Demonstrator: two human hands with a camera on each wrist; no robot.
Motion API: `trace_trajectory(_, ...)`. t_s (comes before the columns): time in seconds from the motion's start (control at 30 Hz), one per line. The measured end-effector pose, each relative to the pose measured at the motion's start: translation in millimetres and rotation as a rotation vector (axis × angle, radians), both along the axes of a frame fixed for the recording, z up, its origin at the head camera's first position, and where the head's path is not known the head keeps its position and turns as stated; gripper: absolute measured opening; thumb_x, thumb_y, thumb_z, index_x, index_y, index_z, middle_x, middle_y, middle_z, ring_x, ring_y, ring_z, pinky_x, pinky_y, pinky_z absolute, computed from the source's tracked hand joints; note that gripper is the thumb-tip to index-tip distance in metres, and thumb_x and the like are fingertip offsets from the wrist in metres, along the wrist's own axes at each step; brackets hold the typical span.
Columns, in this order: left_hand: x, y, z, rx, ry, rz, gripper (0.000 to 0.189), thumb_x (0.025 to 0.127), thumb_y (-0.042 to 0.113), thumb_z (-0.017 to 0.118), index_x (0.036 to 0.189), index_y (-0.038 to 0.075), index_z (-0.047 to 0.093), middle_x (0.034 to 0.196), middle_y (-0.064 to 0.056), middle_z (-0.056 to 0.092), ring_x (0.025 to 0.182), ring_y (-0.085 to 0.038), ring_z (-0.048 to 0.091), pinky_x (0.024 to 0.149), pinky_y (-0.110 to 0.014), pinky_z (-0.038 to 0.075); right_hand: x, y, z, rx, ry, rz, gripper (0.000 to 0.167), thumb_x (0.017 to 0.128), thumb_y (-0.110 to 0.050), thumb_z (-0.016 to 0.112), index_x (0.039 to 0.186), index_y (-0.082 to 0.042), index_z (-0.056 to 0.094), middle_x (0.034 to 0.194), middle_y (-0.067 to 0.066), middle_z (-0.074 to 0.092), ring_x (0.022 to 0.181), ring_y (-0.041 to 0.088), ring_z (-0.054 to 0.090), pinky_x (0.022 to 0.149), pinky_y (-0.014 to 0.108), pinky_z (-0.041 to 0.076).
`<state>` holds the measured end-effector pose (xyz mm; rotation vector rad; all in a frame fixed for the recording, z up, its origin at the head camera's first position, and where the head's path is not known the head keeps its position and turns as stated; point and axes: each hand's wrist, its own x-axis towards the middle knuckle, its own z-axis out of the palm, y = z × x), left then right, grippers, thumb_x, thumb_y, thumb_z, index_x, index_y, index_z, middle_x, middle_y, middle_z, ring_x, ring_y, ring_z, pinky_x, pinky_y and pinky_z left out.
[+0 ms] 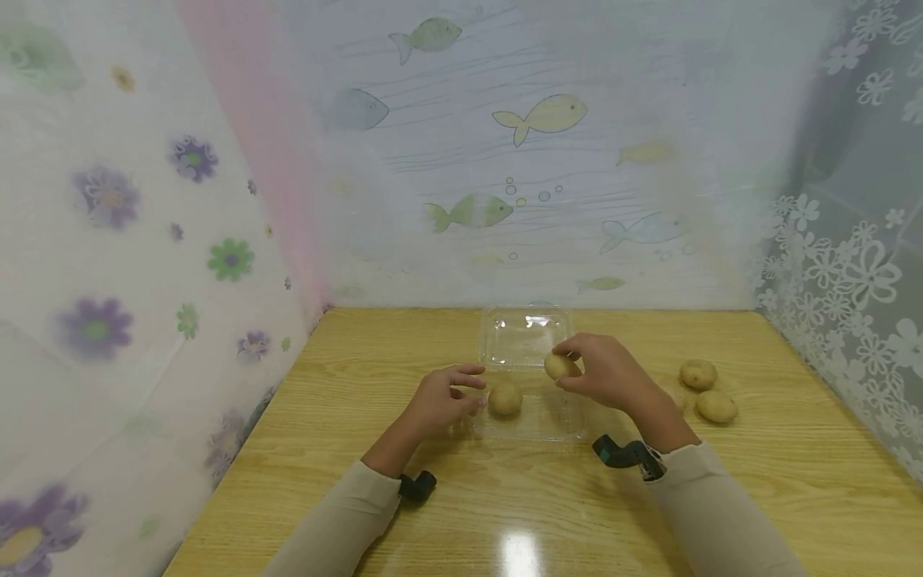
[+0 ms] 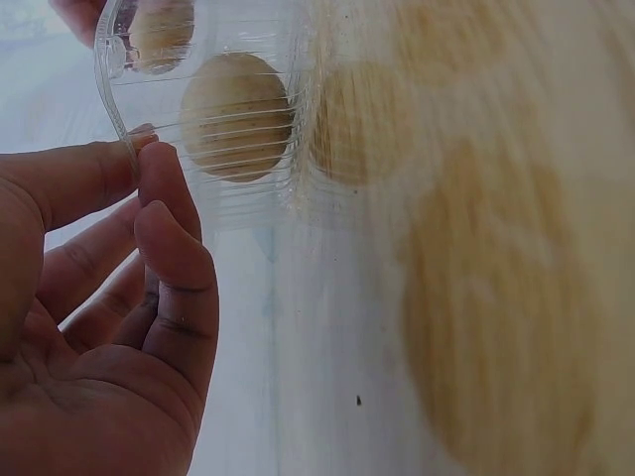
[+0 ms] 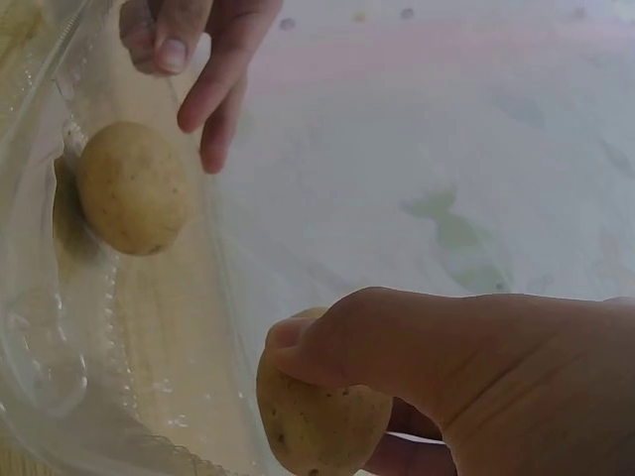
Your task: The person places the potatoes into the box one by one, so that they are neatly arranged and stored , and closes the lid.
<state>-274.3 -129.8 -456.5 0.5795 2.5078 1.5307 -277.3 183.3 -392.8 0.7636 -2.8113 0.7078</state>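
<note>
Right hand (image 1: 609, 374) pinching a round tan potato (image 1: 558, 367)
Left hand (image 1: 440, 401) is at the left rim of a clear plastic box (image 1: 537, 418), fingers gently bent, can't tell if gripping.

The sleeved left forearm (image 1: 335, 525) and right forearm (image 1: 728, 517) are slanting inward, while the left wrist (image 1: 388, 458) and right wrist (image 1: 659, 421) are showing bare. The left hand (image 1: 441, 398) is pinching between thumb and fingertip, its other fingers (image 3: 230, 84) extending loosely. The right hand (image 1: 606, 373), lying slightly farther forward, is gripping, its thumb (image 3: 342, 347) pressing opposite the fingers.
</note>
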Motion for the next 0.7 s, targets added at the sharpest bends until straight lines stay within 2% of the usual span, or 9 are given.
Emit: trace_trajectory(0.7, 0.5, -0.2, 0.1, 0.002, -0.002, 0.002, 0.029, 0.095, 0.017, 0.078, 0.121, 0.006, 0.076, 0.152, 0.002, 0.056, 0.097, -0.022, 0.075, 0.074, -0.033, 0.065, 2.0, -8.8, -3.0, 0.02, -0.039, 0.062, 0.043, 0.082, -0.019, 0.088, 0.12, -0.004, 0.074, 0.112, 0.005, 0.076, 0.102, 0.025, 0.071, 0.092, 0.048, 0.058)
